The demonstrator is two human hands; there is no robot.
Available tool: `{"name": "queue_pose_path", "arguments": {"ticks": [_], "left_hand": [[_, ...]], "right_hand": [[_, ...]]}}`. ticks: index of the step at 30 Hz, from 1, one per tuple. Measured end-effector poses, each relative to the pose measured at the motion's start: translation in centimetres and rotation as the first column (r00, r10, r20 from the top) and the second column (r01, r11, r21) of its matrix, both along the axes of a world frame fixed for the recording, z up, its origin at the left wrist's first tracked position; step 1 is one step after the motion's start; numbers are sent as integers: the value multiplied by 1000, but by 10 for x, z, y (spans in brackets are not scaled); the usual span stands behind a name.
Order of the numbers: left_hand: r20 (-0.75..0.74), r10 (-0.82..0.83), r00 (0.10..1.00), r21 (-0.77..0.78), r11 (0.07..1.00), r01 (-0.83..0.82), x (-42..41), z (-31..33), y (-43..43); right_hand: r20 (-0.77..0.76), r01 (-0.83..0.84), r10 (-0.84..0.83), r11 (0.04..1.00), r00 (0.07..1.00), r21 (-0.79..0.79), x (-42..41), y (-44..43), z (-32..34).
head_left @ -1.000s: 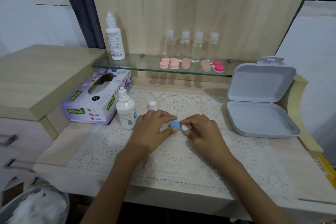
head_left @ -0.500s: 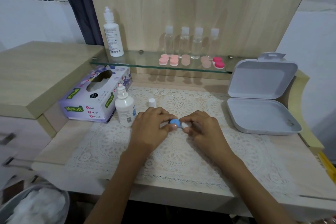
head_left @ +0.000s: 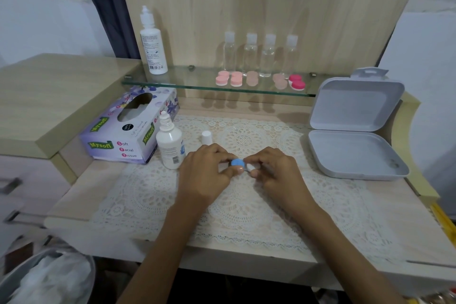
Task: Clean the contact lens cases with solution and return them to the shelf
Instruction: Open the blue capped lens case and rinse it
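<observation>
A contact lens case with a blue cap [head_left: 237, 162] and a white end lies between my hands on the lace mat. My left hand [head_left: 206, 173] pinches its blue side with thumb and fingers. My right hand [head_left: 276, 171] pinches the white side, mostly hiding it. An uncapped white solution bottle [head_left: 169, 145] stands just left of my left hand, and its small white cap [head_left: 206, 137] sits behind it on the mat. Several pink and red lens cases [head_left: 236, 79] line the glass shelf [head_left: 172, 84].
A tissue box [head_left: 123, 131] sits at the left. An open white plastic box [head_left: 355, 131] lies at the right. On the shelf stand a tall white bottle [head_left: 151, 44] and several clear small bottles [head_left: 250, 54]. A bin with tissues [head_left: 47, 276] is at lower left.
Both hands stay on the blue and white case with only slight finger shifts. The camera view has tilted a little.
</observation>
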State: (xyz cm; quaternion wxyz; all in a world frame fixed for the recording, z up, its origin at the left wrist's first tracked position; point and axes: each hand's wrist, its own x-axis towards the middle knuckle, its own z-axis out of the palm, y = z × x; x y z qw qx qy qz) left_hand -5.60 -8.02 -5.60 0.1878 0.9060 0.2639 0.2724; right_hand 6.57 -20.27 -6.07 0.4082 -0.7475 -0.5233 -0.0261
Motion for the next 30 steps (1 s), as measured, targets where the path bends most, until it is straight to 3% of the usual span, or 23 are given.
{"name": "queue_pose_path", "arguments": {"ticks": [5,12,20,25,30], "left_hand": [[52,-23,998,-22,999,24,0,-4,1],[-63,-113,992,85,989,118,-1,-8,4],[49,-113,992,0,994,113,-1,-11,6],[-44,-151,988,77,985,154,-2,-10,5],[-6,-147,989,34,988,147,0,-12,7]], "right_hand": [[-12,0,0,1000,1000,8,0,0,-1],[-19,0,0,1000,1000,13,2,1,-3],[-22,-12,13,999,1000,35,1,0,-2],[-29,-9,11,999,1000,40,1,0,-3],[-30,-6,7,1000,1000,24,0,-1,-2]]}}
